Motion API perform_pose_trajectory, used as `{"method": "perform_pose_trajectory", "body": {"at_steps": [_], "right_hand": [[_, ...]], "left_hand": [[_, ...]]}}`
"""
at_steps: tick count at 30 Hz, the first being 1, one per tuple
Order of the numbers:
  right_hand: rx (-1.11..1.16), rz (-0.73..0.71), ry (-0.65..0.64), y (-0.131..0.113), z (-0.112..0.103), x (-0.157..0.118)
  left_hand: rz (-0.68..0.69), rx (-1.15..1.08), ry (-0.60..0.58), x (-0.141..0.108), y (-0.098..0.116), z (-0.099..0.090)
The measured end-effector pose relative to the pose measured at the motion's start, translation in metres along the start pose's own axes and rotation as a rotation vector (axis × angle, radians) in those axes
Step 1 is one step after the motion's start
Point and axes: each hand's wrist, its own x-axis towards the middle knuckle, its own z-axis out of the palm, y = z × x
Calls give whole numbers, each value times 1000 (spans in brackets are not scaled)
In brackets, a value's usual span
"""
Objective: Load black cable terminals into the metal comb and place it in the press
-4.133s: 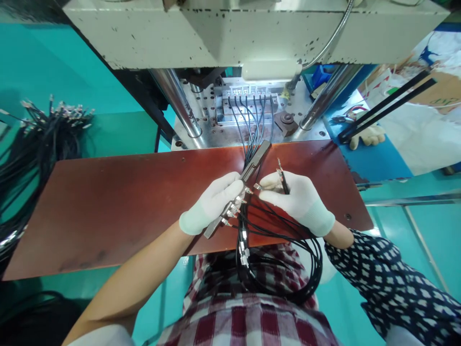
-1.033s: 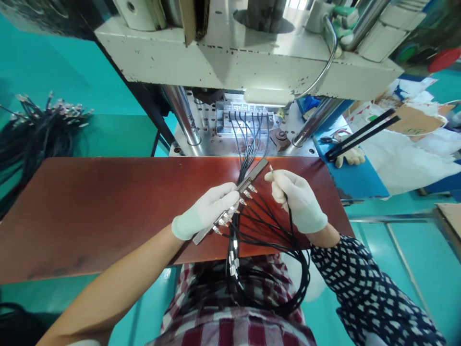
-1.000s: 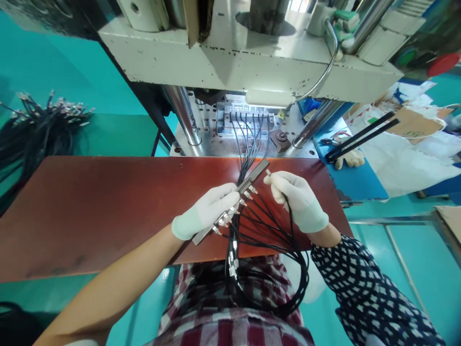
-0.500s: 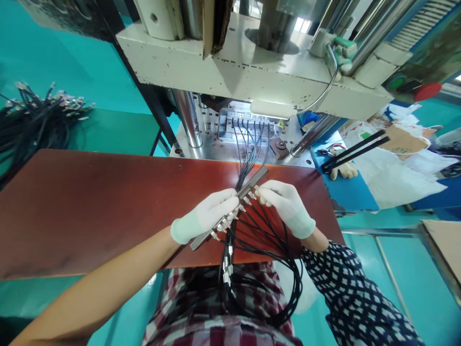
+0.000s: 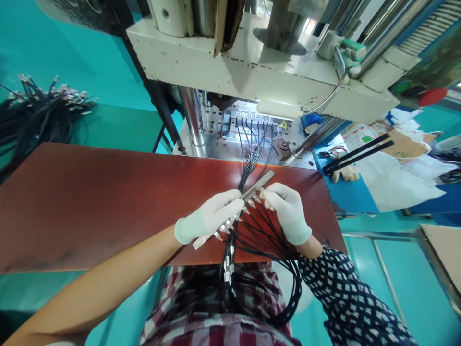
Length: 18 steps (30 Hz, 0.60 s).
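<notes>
My left hand (image 5: pixel 211 216), in a white glove, is closed around a narrow metal bar (image 5: pixel 265 179) held at a slant above the brown table. Several small silver cable connectors (image 5: pixel 226 226) sit in a row along the bar's near side. At the bar's upper end, the gloved fingers of my right hand (image 5: pixel 288 211) pinch a cable connector; the fingertips partly hide it. Black cables (image 5: pixel 293 293) run from the row and loop down over the table edge to my lap. More silver connectors (image 5: pixel 228 269) hang bunched below the bar.
Beyond the brown table (image 5: pixel 108 202) stands a press with a white crossbeam (image 5: pixel 216 72). Black cables lead into a metal mould (image 5: pixel 230 129) on its bed. A cable pile (image 5: pixel 39 113) lies at left. Black rods (image 5: pixel 356 154) and a glove (image 5: pixel 345 173) are at right.
The view has shifted slightly. Both hands keep their grip near the bar, and the right hand's fingers have turned a little at its upper end.
</notes>
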Motion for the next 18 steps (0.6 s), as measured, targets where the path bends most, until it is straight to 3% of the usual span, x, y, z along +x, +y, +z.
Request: {"method": "perform_pose_trajectory", "body": {"at_steps": [4,9,13,16,18], "right_hand": [[-60,-32,-13,-1,2,0],[-169,-64,-52,4,3,3],[-188,-72,-120,6,-6,1],[-300,-173,-124,4,-13,-5],[-473,-284,-46,3,-14,-8]], "left_hand": [[-10,44,-9,-1,0,-2],[2,261,44,-1,-2,-3],[-6,232,62,0,-2,-1],[-20,175,59,0,0,0],[-32,161,60,0,1,1]]}}
